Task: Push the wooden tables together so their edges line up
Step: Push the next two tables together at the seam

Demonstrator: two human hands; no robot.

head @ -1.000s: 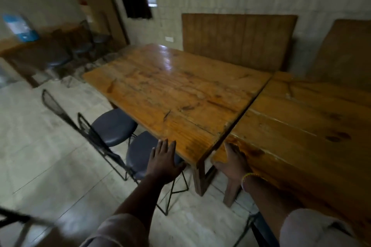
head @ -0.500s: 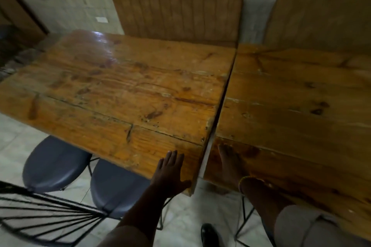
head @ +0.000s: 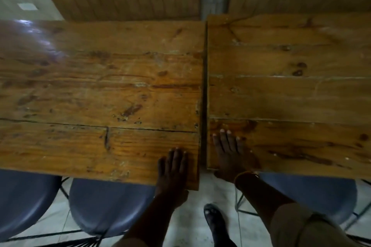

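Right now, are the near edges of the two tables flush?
No: the left table juts nearer than the right table, with a narrow gap between.

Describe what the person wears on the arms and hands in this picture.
Both hands are bare, with no gloves or rings that can be seen. The right hand has a thin yellow-gold bangle at the wrist. The left hand has nothing on the wrist. Short, light beige sleeves cover the upper arms.

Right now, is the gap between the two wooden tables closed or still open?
Still open, narrowly: a thin dark gap separates the left table from the right table, and their near edges don't line up.
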